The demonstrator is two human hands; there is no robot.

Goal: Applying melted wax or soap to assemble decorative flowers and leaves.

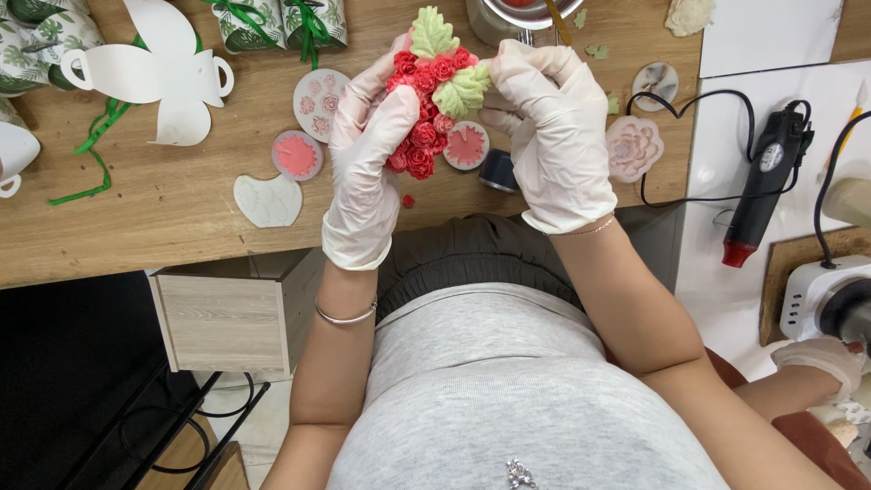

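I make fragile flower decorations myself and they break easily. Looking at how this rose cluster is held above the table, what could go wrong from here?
1. The left hand and right hand pinch the red rose cluster from both sides; squeezing may crush roses or snap off a green leaf.
2. One small red piece already lies near the table edge; more could fall off.
3. The heat gun's cord loops close to the right hand and might snag.

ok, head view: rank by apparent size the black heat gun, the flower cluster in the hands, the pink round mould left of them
1. Flower cluster, though partly hidden by the hands.
2. Heat gun: longer but slimmer, so close to the cluster; unsure.
3. Pink round mould, clearly smallest.
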